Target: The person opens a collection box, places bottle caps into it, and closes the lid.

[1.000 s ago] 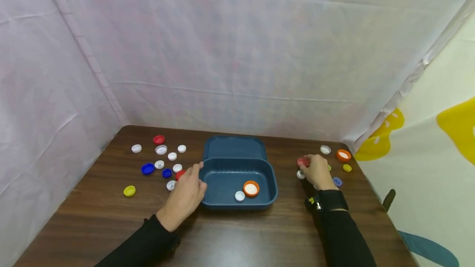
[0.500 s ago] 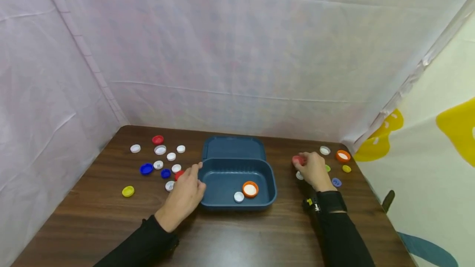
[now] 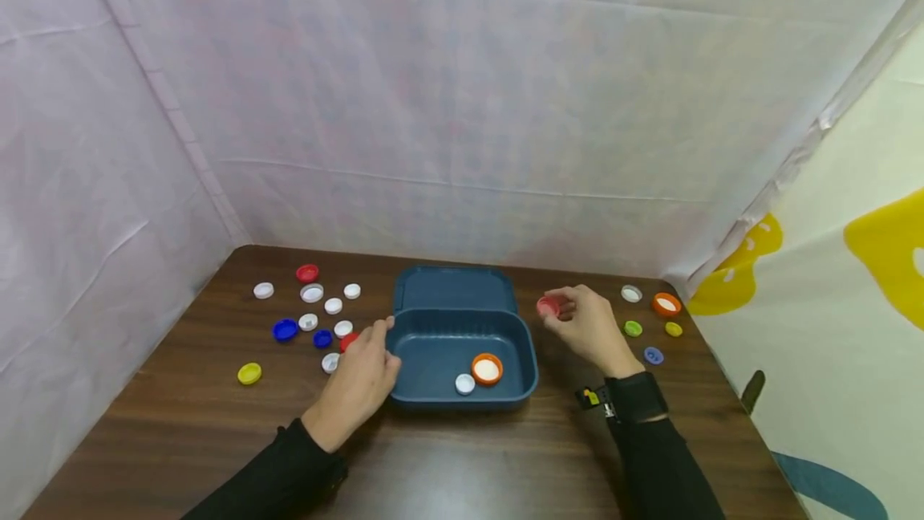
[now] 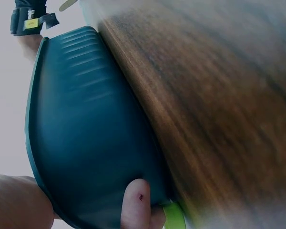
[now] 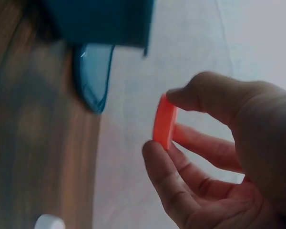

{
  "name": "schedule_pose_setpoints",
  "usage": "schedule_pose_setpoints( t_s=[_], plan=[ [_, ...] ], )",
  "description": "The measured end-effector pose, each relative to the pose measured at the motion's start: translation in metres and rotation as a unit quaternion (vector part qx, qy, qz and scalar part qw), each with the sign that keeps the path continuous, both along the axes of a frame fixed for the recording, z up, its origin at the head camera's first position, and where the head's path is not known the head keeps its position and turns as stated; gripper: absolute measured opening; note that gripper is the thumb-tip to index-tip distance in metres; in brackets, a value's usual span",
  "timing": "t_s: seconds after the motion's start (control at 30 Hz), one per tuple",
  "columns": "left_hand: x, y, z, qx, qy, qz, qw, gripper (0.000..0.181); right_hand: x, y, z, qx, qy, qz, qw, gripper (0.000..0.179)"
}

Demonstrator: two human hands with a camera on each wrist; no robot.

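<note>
In the head view, my left hand (image 3: 358,375) holds the left edge of a dark blue box (image 3: 465,397). Against the box wall (image 4: 97,138), the left wrist view shows one fingertip, with another part of the hand at the rim. My right hand (image 3: 588,326) pinches a red bottle cap (image 3: 547,306) between thumb and fingers, just right of the box. The right wrist view shows that cap (image 5: 164,121) edge-on. Inside the box lie an orange-rimmed cap (image 3: 487,369) and a white cap (image 3: 465,383). Another red cap (image 3: 349,341) is partly hidden by my left hand.
Several caps lie left of the box, including blue (image 3: 285,331), yellow (image 3: 249,374) and white (image 3: 263,290) ones. At the right are green (image 3: 633,328), orange-rimmed (image 3: 666,304) and purple-blue (image 3: 653,355) caps. The box's lid (image 3: 455,289) lies open behind it.
My right hand has lifted the red cap and carried it left toward the box, leaving the green cap fully visible. My left hand has stayed at the box.
</note>
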State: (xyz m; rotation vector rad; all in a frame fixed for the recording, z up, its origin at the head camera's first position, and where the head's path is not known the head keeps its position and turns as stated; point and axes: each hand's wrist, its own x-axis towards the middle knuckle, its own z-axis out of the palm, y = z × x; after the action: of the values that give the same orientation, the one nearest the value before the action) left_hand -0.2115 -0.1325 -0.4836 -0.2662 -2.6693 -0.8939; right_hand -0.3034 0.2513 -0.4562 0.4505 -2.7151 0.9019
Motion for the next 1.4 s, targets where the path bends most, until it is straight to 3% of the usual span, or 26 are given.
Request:
schedule_pose_setpoints(
  t_s=[0.27,0.6,1.1,1.27,1.4],
  plan=[
    [0.0,-0.001,0.001,-0.002,-0.009,-0.001,1.0,0.049,0.017,-0.024,0.016,0.004,-0.017,0.083,0.9964,0.036],
    [-0.001,-0.001,0.001,-0.001,0.0,-0.004,1.0,0.049,0.035,-0.041,0.027,0.081,-0.061,0.174,0.9795,0.034],
    [0.002,0.001,0.001,0.004,0.0,-0.001,1.0,0.05,0.046,-0.048,0.027,0.129,-0.13,0.223,0.9573,0.035],
    [0.001,0.0,0.0,0.004,0.015,-0.003,0.9999,0.048,0.046,-0.048,0.028,0.126,-0.123,0.22,0.9594,0.031],
    [0.0,0.0,-0.001,0.004,0.011,-0.002,0.9999,0.049,0.046,-0.047,0.031,0.126,-0.092,0.209,0.9654,0.026]
  ],
)
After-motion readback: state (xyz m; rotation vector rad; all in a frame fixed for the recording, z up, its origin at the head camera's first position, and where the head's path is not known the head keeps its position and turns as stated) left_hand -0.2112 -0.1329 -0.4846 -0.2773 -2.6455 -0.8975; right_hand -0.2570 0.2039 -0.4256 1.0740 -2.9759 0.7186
